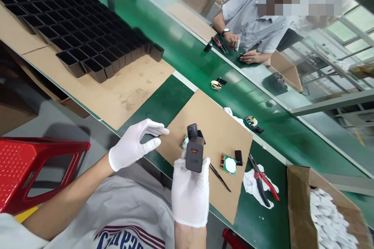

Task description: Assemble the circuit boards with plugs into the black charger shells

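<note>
My right hand (190,198), in a white glove, grips a black charger (194,159) upright over the cardboard sheet. The charger's end face points towards me and has a slot with orange inside. Just behind it is another black piece (192,130); whether the two are joined I cannot tell. To the left, my gloved left hand (133,144) is open and empty, thumb apart from the fingers. A green circuit board (229,164) with a white round patch lies on the sheet, beside a small black part (239,157). Close to my right hand lies a thin dark tool (220,177).
Rows of black open housings (96,71) stand at left on cardboard. Pliers (261,184) lie on a white cloth at right, near a carton (300,202) of white pieces. A green conveyor belt (187,48) runs behind; a co-worker (251,27) sits across. A red stool (43,163) stands left.
</note>
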`<act>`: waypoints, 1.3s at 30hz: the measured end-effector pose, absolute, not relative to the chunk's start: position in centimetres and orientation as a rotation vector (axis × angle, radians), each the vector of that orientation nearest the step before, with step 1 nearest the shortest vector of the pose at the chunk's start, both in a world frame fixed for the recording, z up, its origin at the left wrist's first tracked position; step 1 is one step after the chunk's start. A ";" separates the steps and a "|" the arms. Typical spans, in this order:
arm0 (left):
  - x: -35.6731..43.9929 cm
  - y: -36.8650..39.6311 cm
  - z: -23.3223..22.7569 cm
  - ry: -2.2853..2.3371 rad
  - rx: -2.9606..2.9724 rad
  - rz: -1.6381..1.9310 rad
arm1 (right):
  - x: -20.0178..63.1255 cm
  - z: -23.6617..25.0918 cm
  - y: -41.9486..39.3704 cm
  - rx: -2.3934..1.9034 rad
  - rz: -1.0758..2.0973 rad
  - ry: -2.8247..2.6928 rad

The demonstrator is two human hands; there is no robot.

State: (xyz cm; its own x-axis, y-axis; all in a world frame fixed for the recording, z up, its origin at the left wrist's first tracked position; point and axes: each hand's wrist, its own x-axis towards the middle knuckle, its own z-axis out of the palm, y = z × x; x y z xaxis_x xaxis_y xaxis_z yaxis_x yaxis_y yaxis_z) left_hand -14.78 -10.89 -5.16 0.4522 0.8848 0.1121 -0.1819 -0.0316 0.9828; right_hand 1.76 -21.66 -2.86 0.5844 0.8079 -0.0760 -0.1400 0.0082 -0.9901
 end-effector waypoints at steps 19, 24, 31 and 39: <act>-14.5 -11.6 -4.6 0.815 1.364 1.093 | 1.3 -4.5 -21.9 -1.788 -0.319 -1.663; -14.4 -11.7 -4.7 0.846 1.385 1.141 | 1.8 -1.0 -22.1 -1.829 -0.588 -1.626; -14.4 -11.6 -4.6 0.872 1.462 1.189 | 1.7 -4.9 -21.3 -1.827 -0.353 -1.693; -14.6 -11.6 -4.7 0.878 1.498 1.132 | 1.3 -5.9 -21.0 -1.841 -0.377 -1.482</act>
